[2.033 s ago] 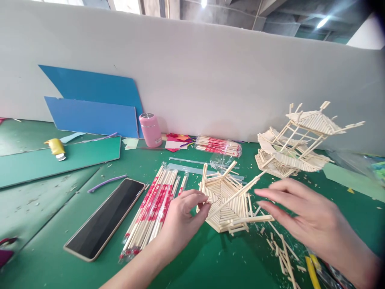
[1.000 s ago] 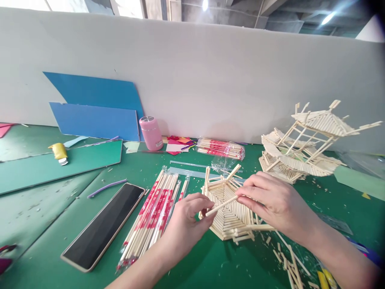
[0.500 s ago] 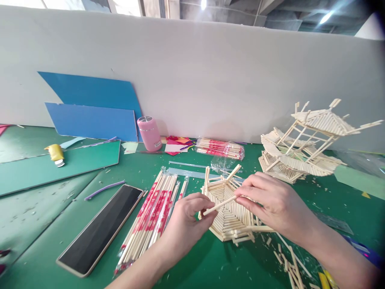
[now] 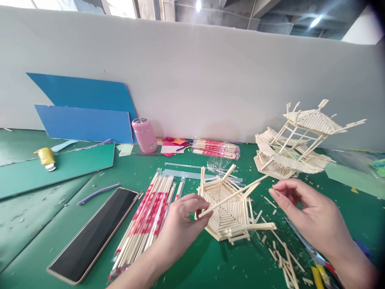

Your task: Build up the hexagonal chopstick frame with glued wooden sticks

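Your left hand point(image 4: 180, 224) pinches the near end of a long wooden stick point(image 4: 233, 195) between thumb and fingertips; the stick slants up toward 2 o'clock, crossing above the hexagonal stick base point(image 4: 225, 210) that sits on the green tabletop point(image 4: 210, 261) just beside that hand. The base is a flat panel of glued sticks with short posts standing at its far corners.

Your right hand point(image 4: 309, 214) is at 3 o'clock of the base, clear of it, fingers loosely spread and holding nothing; its fingertips point toward the stick's far end without touching it. Half a second ago that hand lay over the base with its fingers on the stick; it has since drawn back to the right, and the stick now rests in your left hand alone.

At 6 o'clock of your right hand lie loose stick offcuts point(image 4: 284, 257); the yellow and red items at the bottom right corner are cut off and hard to identify. At 9 o'clock of the base lie wrapped chopstick packs point(image 4: 147, 216), then a dark phone-like slab point(image 4: 93, 233). Toward 1 o'clock stands a finished stick pavilion model point(image 4: 300, 140), its right side near clear wrapping too blurred to read. Near the white wall at 11 o'clock are a pink bottle point(image 4: 143, 134) and blue boards point(image 4: 84, 116).
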Demonstrator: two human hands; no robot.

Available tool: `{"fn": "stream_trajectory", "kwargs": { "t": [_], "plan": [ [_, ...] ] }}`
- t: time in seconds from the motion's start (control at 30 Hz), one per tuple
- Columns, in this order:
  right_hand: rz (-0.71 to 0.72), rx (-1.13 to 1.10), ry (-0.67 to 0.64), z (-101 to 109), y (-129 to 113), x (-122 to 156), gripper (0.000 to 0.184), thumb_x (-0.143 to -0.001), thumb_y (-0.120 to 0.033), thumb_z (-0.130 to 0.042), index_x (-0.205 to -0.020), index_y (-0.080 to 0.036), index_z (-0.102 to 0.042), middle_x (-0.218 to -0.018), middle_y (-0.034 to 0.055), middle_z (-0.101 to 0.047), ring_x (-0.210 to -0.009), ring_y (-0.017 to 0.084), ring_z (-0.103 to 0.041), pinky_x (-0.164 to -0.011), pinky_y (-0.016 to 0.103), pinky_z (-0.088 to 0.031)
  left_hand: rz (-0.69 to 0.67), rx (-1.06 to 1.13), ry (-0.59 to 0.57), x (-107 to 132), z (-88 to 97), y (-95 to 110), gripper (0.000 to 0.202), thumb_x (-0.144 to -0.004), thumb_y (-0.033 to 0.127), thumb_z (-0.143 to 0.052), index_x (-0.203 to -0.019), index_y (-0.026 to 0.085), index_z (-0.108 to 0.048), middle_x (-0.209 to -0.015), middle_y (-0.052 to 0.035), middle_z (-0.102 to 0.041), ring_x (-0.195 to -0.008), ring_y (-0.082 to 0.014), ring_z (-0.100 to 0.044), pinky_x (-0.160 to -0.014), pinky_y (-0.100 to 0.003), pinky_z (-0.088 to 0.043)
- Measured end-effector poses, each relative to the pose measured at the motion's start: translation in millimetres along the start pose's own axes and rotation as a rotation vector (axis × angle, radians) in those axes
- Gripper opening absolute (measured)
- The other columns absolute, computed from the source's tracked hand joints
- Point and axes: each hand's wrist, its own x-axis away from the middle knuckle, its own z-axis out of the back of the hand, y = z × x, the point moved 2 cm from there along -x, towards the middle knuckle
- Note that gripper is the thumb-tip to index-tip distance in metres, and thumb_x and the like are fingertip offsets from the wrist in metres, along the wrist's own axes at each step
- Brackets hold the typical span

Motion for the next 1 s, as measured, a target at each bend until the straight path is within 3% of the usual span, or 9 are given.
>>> {"fn": "stream_trajectory", "kwargs": {
  "t": [0.1,0.17,0.23,0.3,0.4,0.5,0.7,1.0],
  "plan": [
    [-0.134,-0.084,0.004,-3,13,14,0.014,-0.079,-0.036,-0.053,-0.082,-0.022,-0.051,-0.069,-0.0018,-0.054,-0.059,0.011,-0.052,-0.051,0.02,-0.043,0.007,-0.001,0.008,0,0.5,1,0.009,-0.073,0.014,-0.057,-0.069,0.012,-0.064,-0.069,-0.0061,-0.063,-0.062,-0.0135,-0.058,-0.056,-0.023,-0.046],
    [-0.13,-0.098,0.014,-3,9,19,0.013,-0.08,-0.035,-0.053,-0.083,-0.022,-0.051,-0.07,-0.0018,-0.054,-0.06,0.011,-0.052,-0.052,0.02,-0.044,0.013,0.0,0.007,-1,0.7,2,0.009,-0.074,0.014,-0.056,-0.068,0.012,-0.064,-0.069,-0.006,-0.063,-0.062,-0.0133,-0.058,-0.056,-0.023,-0.045],
    [-0.033,-0.065,0.024,-3,-5,17,0.011,-0.079,-0.031,-0.055,-0.086,-0.023,-0.052,-0.074,-0.0013,-0.054,-0.063,0.011,-0.052,-0.056,0.021,-0.043,0.015,0.0,0.012,-1,0.6,2,0.009,-0.073,0.014,-0.057,-0.069,0.012,-0.064,-0.069,-0.0062,-0.063,-0.063,-0.0135,-0.058,-0.057,-0.023,-0.045],
    [0.15,-0.024,-0.019,-4,-25,10,0.014,-0.078,-0.025,-0.056,-0.092,-0.023,-0.055,-0.081,0.0003,-0.054,-0.068,0.012,-0.051,-0.061,0.023,-0.042,0.018,0.001,0.013,-1,0.1,1,0.008,-0.073,0.014,-0.057,-0.07,0.011,-0.064,-0.069,-0.0064,-0.062,-0.063,-0.0137,-0.058,-0.056,-0.024,-0.045],
    [0.408,0.036,-0.216,-13,-54,-7,0.021,-0.08,-0.018,-0.052,-0.101,-0.023,-0.057,-0.086,0.0026,-0.053,-0.078,0.015,-0.05,-0.067,0.027,-0.041,0.022,0.011,0.012,0,-1.0,0,0.008,-0.074,0.015,-0.057,-0.071,0.011,-0.064,-0.07,-0.0063,-0.062,-0.063,-0.0135,-0.058,-0.056,-0.024,-0.045],
    [0.546,0.125,-0.369,-27,-71,-21,0.022,-0.08,-0.016,-0.053,-0.1,-0.022,-0.059,-0.078,0.0015,-0.052,-0.075,0.015,-0.046,-0.064,0.028,-0.038,0.021,0.023,0.014,0,-1.2,-2,0.006,-0.073,0.014,-0.058,-0.072,0.012,-0.064,-0.071,-0.0058,-0.062,-0.065,-0.0137,-0.058,-0.059,-0.024,-0.045],
    [0.587,0.196,-0.398,-45,-77,-32,0.011,-0.081,-0.018,-0.053,-0.076,-0.021,-0.063,-0.07,-0.0002,-0.049,-0.071,0.014,-0.041,-0.059,0.027,-0.033,0.043,0.02,-0.012,1,-0.2,-2,0.009,-0.075,0.013,-0.055,-0.073,0.012,-0.064,-0.07,-0.0046,-0.06,-0.064,-0.0129,-0.056,-0.058,-0.024,-0.043],
    [0.569,0.119,-0.368,-47,-74,-29,0.015,-0.082,-0.017,-0.051,-0.086,-0.021,-0.064,-0.071,0.0,-0.051,-0.072,0.014,-0.044,-0.062,0.026,-0.035,0.033,-0.011,0.004,0,1.3,-4,0.009,-0.075,0.017,-0.056,-0.073,0.014,-0.065,-0.071,-0.0042,-0.061,-0.069,-0.0152,-0.056,-0.063,-0.028,-0.044]
  ]
}}
